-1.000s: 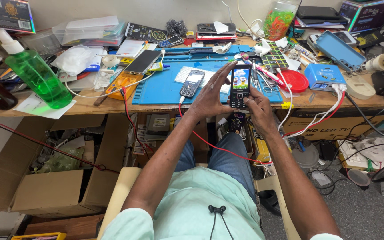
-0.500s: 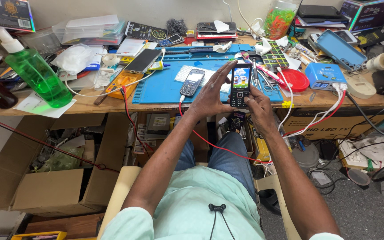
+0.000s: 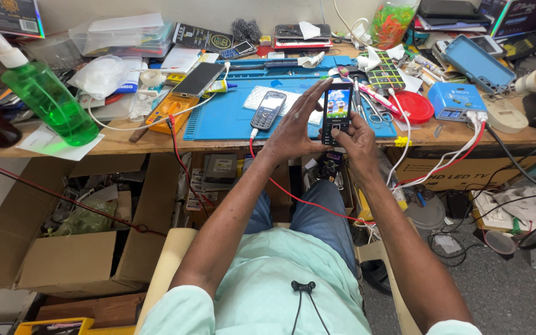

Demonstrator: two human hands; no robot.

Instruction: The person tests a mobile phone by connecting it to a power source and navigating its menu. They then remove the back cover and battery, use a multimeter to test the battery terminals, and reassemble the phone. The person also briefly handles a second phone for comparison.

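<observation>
Both hands hold lit keypad phone (image 3: 336,113) upright above blue mat (image 3: 231,121): right hand (image 3: 356,133) gripping, left hand (image 3: 294,127) flat alongside. Loose grip risks a drop onto the mat.

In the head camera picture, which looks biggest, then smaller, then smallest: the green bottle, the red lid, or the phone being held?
1. Green bottle, clearly biggest.
2. and 3. Red lid and held phone look about alike; the phone is raised nearer the camera, so I won't rank them.
</observation>
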